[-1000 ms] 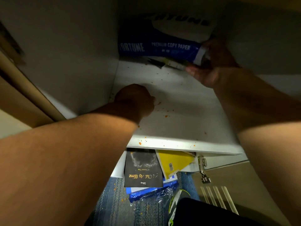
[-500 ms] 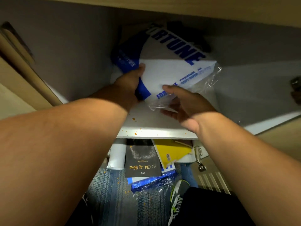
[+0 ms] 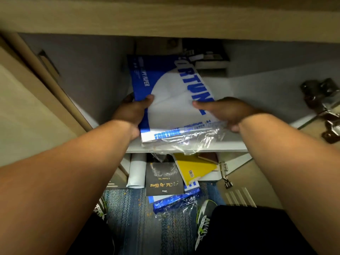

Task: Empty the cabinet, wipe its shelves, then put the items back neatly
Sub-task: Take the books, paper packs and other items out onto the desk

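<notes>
A: Grips?
B: Left hand (image 3: pixel 132 111) clamps the left edge of the copy paper pack (image 3: pixel 171 100), thumb on top, fingers underneath. Right hand (image 3: pixel 226 111) holds the right edge, thumb on the white face, the other fingers mostly hidden.
A: Where's the pack?
B: Inside the cabinet, over the white shelf (image 3: pixel 237 144), near end at the front lip. Loose clear wrap spills over that edge. Can't tell whether it rests on the shelf or is lifted.
A: Around it?
B: Dark items (image 3: pixel 207 56) at the back of the shelf, too dim to identify. Metal hinge (image 3: pixel 323 102) on the right wall.
A: Below?
B: Black book (image 3: pixel 164 179), yellow notebook (image 3: pixel 193 166) and rolled white paper (image 3: pixel 136 170) stick out under the shelf. Second blue pack (image 3: pixel 173 201) in torn plastic on the blue carpet (image 3: pixel 128 208), just beside the person's shoe (image 3: pixel 204 218). Orange crumbs on the carpet.
</notes>
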### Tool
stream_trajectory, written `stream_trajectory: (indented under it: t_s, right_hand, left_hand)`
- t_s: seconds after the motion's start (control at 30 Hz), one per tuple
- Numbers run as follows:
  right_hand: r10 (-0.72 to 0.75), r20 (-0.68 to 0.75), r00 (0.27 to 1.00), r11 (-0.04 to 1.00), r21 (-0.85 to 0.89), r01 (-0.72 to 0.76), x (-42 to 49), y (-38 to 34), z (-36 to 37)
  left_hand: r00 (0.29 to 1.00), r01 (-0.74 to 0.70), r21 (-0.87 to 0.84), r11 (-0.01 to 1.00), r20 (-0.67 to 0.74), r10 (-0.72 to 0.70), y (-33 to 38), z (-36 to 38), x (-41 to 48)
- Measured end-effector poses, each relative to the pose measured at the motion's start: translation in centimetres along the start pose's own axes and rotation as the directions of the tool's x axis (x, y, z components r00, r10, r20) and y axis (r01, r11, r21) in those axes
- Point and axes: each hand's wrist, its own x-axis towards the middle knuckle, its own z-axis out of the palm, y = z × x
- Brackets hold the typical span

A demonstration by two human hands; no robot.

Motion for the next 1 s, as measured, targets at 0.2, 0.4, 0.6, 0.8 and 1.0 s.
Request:
stream_trajectory:
  t_s: [0.2,0.4,0.6,0.8,1.0]
  right_hand:
    - [-0.216,-0.147,0.965,0.956,0.17,0.24,-0.2,2.8,1.6]
    - [-0.314,-0.257,0.914,0.928,0.119,0.353,-0.1,1.3,0.9]
    - [-0.237,-0.235,0.943,0.967,0.041,0.253,0.7,3.8,1.8]
    - [-0.281,-0.203,0.938,0.942,0.128,0.31,-1.9,1.9,0.3]
    - [-0.363,-0.185,0.913,0.875,0.268,0.402,-8.8,-0.9,-2.3]
  left_hand:
    - [0.954,-0.299,0.061,0.952,0.052,0.296,-0.7,-1.0,-1.2]
    - [0.855,-0.517,0.259,0.816,0.2,0.479,2.3,-0.5,-0.3]
    - [0.861,-0.506,0.322,0.8,0.248,0.444,-0.1,-0.9,0.0]
    - [0.885,-0.465,0.295,0.835,0.184,0.428,3.0,0.1,-1.6]
    - [0.91,-0.411,0.257,0.875,0.17,0.378,6.7,0.7,-7.1]
